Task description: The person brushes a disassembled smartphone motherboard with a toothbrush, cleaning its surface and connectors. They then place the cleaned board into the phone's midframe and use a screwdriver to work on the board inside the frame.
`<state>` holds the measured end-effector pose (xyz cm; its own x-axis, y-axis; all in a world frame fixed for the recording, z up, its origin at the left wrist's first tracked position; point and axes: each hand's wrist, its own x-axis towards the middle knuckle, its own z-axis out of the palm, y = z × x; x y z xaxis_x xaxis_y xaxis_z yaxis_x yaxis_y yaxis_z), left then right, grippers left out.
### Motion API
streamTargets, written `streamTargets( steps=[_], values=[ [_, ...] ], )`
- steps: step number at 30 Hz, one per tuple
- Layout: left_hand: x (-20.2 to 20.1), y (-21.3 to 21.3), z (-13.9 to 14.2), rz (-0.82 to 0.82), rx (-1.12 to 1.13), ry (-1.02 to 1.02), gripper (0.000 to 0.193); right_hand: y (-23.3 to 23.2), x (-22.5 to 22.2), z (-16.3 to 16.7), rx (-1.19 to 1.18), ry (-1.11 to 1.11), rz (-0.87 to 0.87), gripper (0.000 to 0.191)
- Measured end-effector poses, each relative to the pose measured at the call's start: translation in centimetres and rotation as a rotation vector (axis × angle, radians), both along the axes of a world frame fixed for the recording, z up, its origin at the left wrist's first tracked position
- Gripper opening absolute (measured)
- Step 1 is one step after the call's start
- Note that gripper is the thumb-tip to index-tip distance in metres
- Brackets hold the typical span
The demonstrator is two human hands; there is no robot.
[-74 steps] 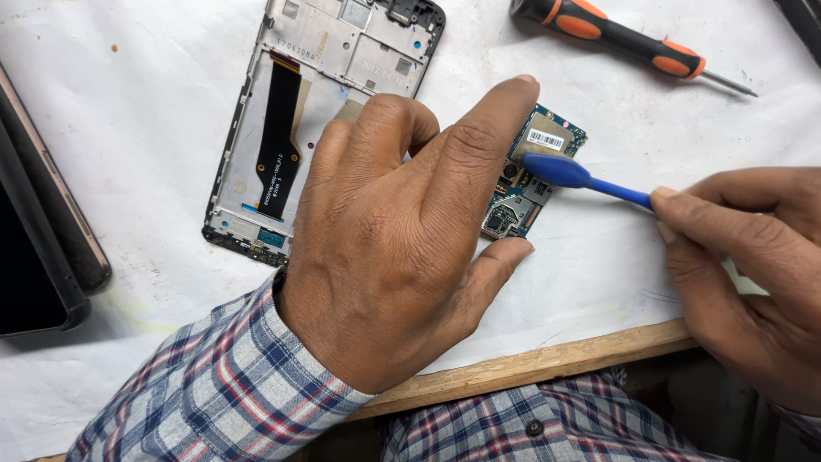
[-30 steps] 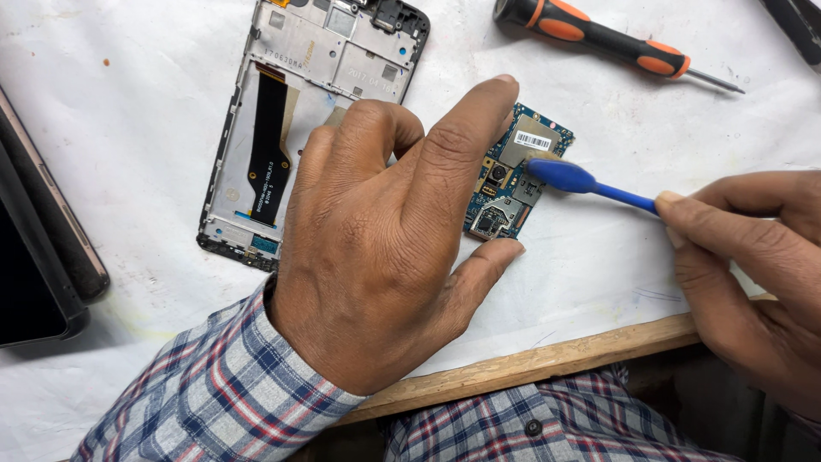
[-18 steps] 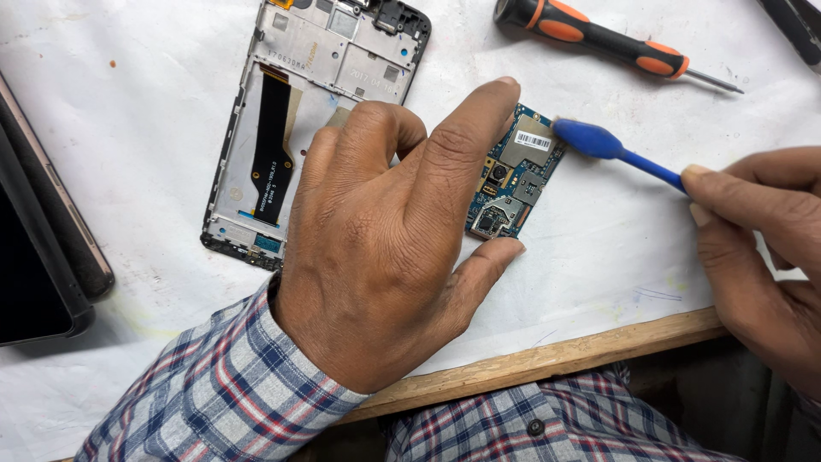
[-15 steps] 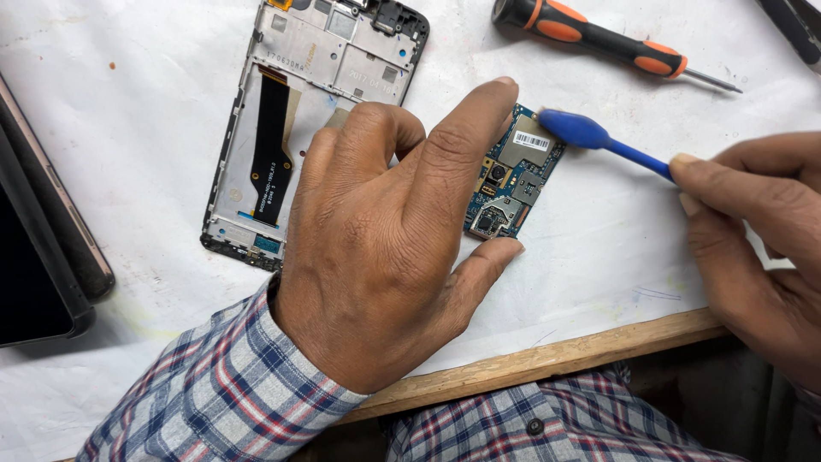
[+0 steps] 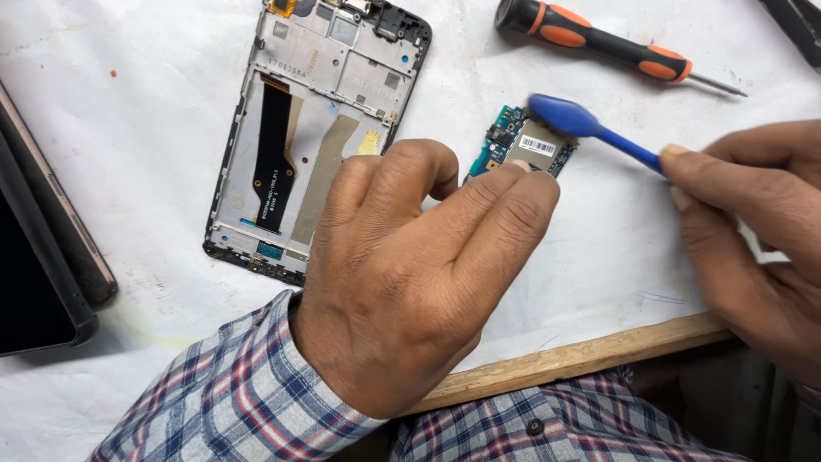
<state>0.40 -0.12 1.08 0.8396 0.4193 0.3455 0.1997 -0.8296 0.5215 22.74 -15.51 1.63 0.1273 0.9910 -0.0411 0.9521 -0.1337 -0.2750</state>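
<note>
Head view: left hand point(image 5: 410, 282) fingers pin board point(image 5: 520, 145); right hand point(image 5: 753, 231) fingers pinch spudger point(image 5: 590, 128), prying; gentle leverage needed next.

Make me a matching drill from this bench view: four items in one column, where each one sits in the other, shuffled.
Items
1. circuit board
2. screwdriver
3. blue plastic tool
4. phone frame

Places
A. held in the right hand
B. lying alone at the top of the bench
C. pinned under the left hand fingertips
D. left of the left hand, open side up

Pairs: 1-C, 2-B, 3-A, 4-D
</note>
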Motion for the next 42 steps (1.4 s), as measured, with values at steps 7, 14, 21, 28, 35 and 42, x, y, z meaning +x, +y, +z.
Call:
streamTargets(
  steps=[7,14,21,28,35,42],
  values=[
    [0.1,0.0,0.0,-0.011,-0.004,-0.047,0.005,-1.5,0.2,0.1,-0.086,-0.021,-0.102,0.022],
    [0.1,0.1,0.1,-0.029,0.005,-0.049,0.009,-0.2,0.5,-0.2,-0.018,0.029,0.003,0.025],
    [0.1,0.1,0.0,-0.033,0.005,-0.044,0.010,2.2,0.2,0.6,-0.005,-0.015,0.113,0.024],
    [0.1,0.2,0.1,-0.036,-0.003,-0.047,0.009,3.5,0.1,0.7,0.037,-0.093,0.219,0.026],
    [0.1,0.2,0.1,-0.034,-0.002,-0.050,0.009,3.7,-0.3,0.7,0.039,-0.066,0.228,0.027],
    [0.1,0.3,0.2,-0.036,-0.019,-0.047,0.012,2.9,-1.3,0.8,0.061,-0.022,0.167,0.028]
  ],
)
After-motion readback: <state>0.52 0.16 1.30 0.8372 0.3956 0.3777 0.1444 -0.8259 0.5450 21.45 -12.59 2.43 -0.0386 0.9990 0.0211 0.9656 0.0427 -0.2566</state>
